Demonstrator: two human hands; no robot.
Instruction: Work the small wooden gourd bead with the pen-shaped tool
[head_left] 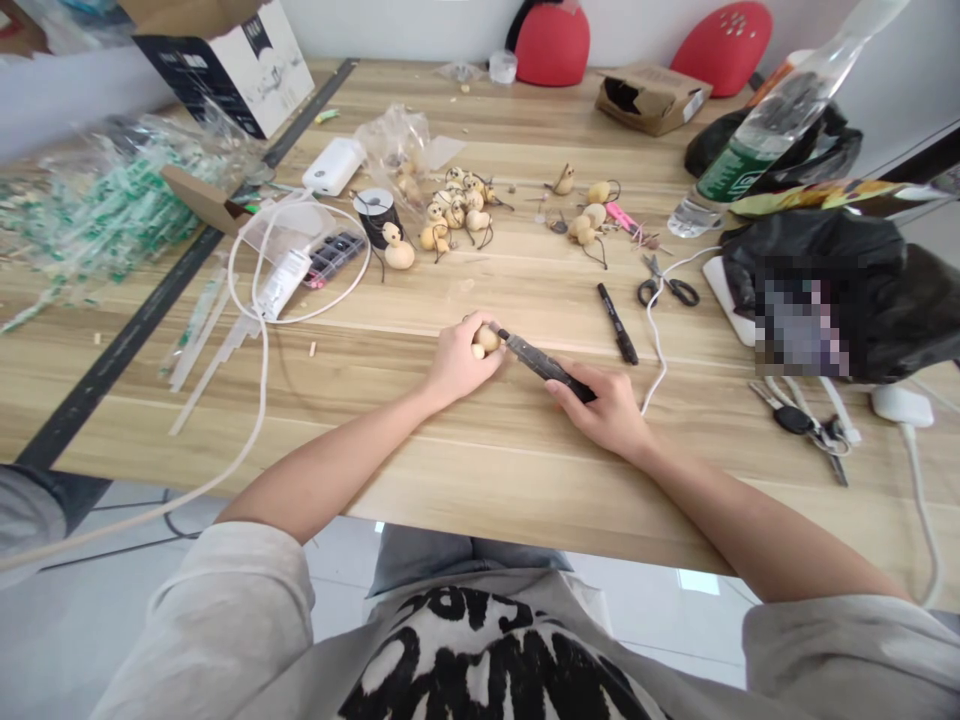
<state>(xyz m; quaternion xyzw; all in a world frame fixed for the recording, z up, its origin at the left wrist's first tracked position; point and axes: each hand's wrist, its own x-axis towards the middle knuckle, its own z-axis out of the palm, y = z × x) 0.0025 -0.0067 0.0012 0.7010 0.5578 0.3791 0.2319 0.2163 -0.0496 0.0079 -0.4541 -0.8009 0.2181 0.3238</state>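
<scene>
My left hand point(463, 358) is closed around a small tan gourd point(487, 339), with part of the gourd hidden behind the fingers. Gripped in my right hand point(604, 405) is a long dark grey handheld tool point(544, 362) with a narrow black tip. That tip points left and meets or nearly meets the gourd; exact contact cannot be made out. Beyond my hands stands a small gourd with a drawn face point(397, 250). Behind it lies a cluster of similar gourds with dark cords point(454, 212). A black marker point(617, 325) rests to the right of the tool.
Black-handled scissors point(667, 288) lie right of the marker, crossed by a white cable point(654, 345). A water bottle point(750, 160) and black plastic bag point(832, 250) stand at right. A black thread spool point(376, 215), bead box point(334, 258) and green-white packets point(112, 200) occupy the left.
</scene>
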